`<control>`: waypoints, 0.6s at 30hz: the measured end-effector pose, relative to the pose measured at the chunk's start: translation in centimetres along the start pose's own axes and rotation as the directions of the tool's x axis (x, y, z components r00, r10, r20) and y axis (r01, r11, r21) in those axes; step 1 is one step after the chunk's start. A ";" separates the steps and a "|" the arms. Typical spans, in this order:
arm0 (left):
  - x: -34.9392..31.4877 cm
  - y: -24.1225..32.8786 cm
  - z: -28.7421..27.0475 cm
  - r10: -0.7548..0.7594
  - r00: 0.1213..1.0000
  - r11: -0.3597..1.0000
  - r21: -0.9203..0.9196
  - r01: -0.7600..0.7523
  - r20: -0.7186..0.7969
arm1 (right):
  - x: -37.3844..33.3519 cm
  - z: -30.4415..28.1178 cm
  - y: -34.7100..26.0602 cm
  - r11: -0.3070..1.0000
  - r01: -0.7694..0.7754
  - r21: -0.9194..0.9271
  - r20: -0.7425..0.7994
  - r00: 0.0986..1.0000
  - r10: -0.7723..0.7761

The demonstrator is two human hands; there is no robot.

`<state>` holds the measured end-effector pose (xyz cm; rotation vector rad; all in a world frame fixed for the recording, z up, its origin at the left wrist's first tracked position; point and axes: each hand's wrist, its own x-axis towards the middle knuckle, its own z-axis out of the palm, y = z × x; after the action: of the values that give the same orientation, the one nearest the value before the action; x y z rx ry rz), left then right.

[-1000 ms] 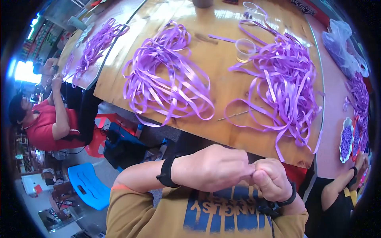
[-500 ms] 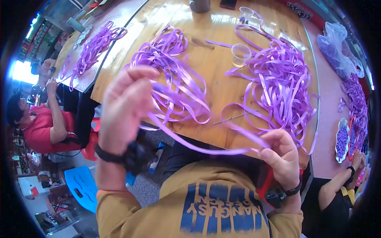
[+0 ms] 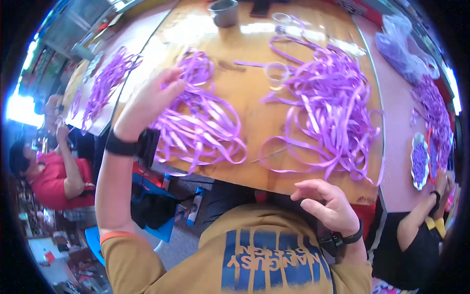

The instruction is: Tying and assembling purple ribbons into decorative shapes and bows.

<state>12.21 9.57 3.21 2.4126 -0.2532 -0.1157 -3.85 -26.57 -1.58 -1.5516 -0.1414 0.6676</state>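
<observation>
My left hand (image 3: 157, 95) reaches out over the left heap of purple ribbon (image 3: 203, 125). Its thumb and fingertips look apart, though slightly blurred, and no strand shows clearly between them. Closer to me, my right hand (image 3: 332, 208) hovers just off the table's front edge. Its fingers are loosely bent and spread from the thumb, with nothing in them. A larger tangle of purple ribbon (image 3: 338, 103) lies beyond it on the right, and one loop curves toward the front edge. A thin stick (image 3: 269, 155) rests on the wooden table (image 3: 245, 110) between the heaps.
Two clear plastic cups (image 3: 276, 73) and a grey metal cup (image 3: 223, 13) stand farther back. On the pink table at right are a bag of purple pieces (image 3: 404, 51) and a scalloped dish (image 3: 419, 161). Co-workers sit at left, in a red shirt (image 3: 61, 181), and at right.
The ribbon stretched between my hands is gone from there. My left hand has moved forward and away over the left heap. My right hand has let go of its strand and dropped slightly.
</observation>
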 end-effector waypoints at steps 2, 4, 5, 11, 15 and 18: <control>-1.0 1.9 3.0 0.292 0.952 0.936 0.179 -0.304 0.094 | -0.8 -0.7 0.6 1.000 0.005 0.008 -0.064 0.998 -0.004; -1.9 3.5 6.3 0.438 0.877 0.858 0.200 -0.473 0.196 | -1.6 -1.3 1.2 1.000 0.024 0.006 -0.100 0.995 -0.024; -2.1 4.2 7.4 0.473 0.837 0.796 0.274 -0.540 0.276 | -2.0 -1.6 1.5 0.997 0.006 0.074 -0.116 0.993 0.003; -1.1 6.0 7.7 0.232 0.945 0.829 0.462 -0.315 0.229 | -2.7 -2.9 2.9 0.983 0.128 0.128 -0.357 0.931 -0.074; -2.5 7.7 10.6 0.443 0.889 0.818 0.353 -0.455 0.121 | -2.2 -3.8 3.0 0.980 0.197 -0.033 -0.427 0.884 -0.192; -2.5 8.9 13.4 0.518 0.832 0.755 0.353 -0.553 0.197 | -1.8 -4.0 2.8 0.948 0.182 -0.261 -0.448 0.847 -0.286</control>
<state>6.44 -5.05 -1.00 2.6230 -1.0994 0.1076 -4.23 -31.28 -3.79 -1.8235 -0.0249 0.0558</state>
